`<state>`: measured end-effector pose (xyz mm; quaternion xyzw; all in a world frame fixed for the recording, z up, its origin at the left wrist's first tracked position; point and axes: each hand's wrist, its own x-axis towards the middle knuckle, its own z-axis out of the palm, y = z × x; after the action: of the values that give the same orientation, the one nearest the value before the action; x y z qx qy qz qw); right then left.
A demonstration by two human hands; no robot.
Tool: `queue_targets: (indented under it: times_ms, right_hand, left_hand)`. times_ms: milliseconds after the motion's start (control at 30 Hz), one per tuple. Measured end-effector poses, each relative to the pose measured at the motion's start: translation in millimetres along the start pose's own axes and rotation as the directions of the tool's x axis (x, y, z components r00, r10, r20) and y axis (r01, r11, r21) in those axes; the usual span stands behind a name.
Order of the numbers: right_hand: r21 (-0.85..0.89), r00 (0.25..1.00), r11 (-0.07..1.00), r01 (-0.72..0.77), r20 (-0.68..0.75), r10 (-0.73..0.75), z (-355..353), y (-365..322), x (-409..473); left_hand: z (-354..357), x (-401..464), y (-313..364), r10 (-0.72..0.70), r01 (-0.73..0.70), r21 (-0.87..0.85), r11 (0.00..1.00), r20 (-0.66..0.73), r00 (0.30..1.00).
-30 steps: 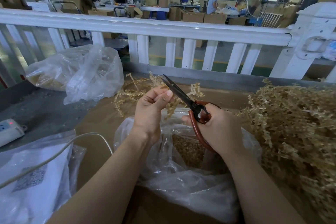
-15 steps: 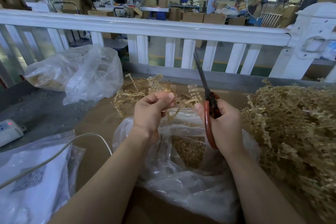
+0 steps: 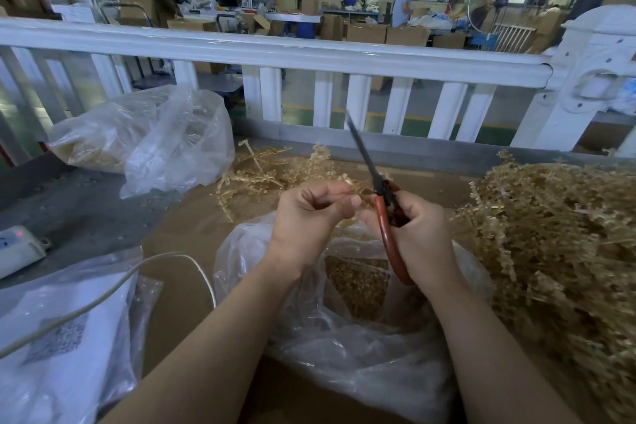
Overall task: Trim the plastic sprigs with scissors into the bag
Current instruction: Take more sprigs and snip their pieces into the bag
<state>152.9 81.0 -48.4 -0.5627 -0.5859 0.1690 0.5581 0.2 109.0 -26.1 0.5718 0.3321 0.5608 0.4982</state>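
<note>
We see the open bag (image 3: 351, 348) lying nearest us at the middle of the table (image 3: 86, 213); the left hand (image 3: 309, 217) and right hand (image 3: 423, 231) hang just above its mouth, side by side; the scissors (image 3: 382, 196) stand in the right hand, blades tilted up and away toward the railing (image 3: 309, 55); a sprig (image 3: 361, 189) sits between the two hands; a heap of sprigs (image 3: 557, 244) lies to the right; a smaller scatter (image 3: 268, 172) lies behind the hands; a second bag (image 3: 148, 144) lies far left; a power strip (image 3: 20, 248) sits at the left edge.
</note>
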Motion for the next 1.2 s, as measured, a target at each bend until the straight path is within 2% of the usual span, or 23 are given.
queue_targets:
  times_ms: [100, 200, 267, 367, 467, 533, 600, 733, 800, 867, 1000, 1133, 1200]
  right_hand:
    - [-0.049, 0.997, 0.998, -0.024, 0.072, 0.028, 3, 0, -1]
    - [0.043, 0.998, 0.998, -0.045, 0.049, 0.043, 1, -4, 0]
    - [0.116, 0.996, 0.99, -0.085, 0.016, 0.083, -1, -5, 0]
    - [0.235, 0.985, 0.958, -0.166, 0.003, 0.17, -5, -6, 1]
    - [0.331, 0.977, 0.921, -0.205, 0.018, 0.211, -8, -10, 1]
    - [0.354, 0.974, 0.91, -0.216, 0.011, 0.227, -9, -11, 1]
    - [0.36, 0.967, 0.903, -0.236, -0.007, 0.255, -10, -12, 1]
    - [0.408, 0.96, 0.878, -0.252, -0.012, 0.281, -11, -16, 1]
    - [0.418, 0.96, 0.873, -0.25, -0.006, 0.278, -12, -17, 0]
    - [0.422, 0.961, 0.872, -0.249, -0.004, 0.276, -13, -15, 0]
    - [0.431, 0.954, 0.86, -0.272, 0.007, 0.298, -13, -17, 0]
    - [0.443, 0.951, 0.847, -0.293, 0.044, 0.306, -14, -17, -1]
    - [0.444, 0.951, 0.845, -0.298, 0.062, 0.303, -14, -16, -1]
  left_hand:
    - [-2, 0, 1, -0.032, 0.032, -0.013, 0.999, 0.03, 0.999]
    - [-5, 0, 1, -0.057, 0.057, -0.04, 0.998, 0.002, 0.998]
    - [-6, 0, 0, -0.049, 0.044, -0.08, 0.996, -0.062, 0.997]
    - [-8, 3, -1, 0.039, -0.057, -0.088, 0.994, -0.194, 0.98]
    - [-9, 7, -1, 0.074, -0.091, -0.06, 0.994, -0.244, 0.967]
    - [-11, 6, -2, 0.05, -0.059, -0.043, 0.997, -0.187, 0.981]
    - [-12, 4, -1, 0.028, -0.029, -0.021, 0.999, -0.071, 0.997]
    - [-7, 1, -3, 0.007, -0.013, 0.05, 0.999, 0.117, 0.993]
    - [-5, 0, -5, -0.029, 0.012, 0.124, 0.992, 0.136, 0.99]
    - [-6, 0, -6, -0.03, 0.009, 0.221, 0.975, 0.093, 0.995]
    - [-9, 1, -8, 0.112, -0.142, 0.403, 0.904, 0.097, 0.989]
    - [-7, 0, -8, 0.048, -0.109, 0.441, 0.891, 0.148, 0.988]
    - [-6, -1, -8, 0.078, -0.161, 0.441, 0.883, 0.199, 0.977]
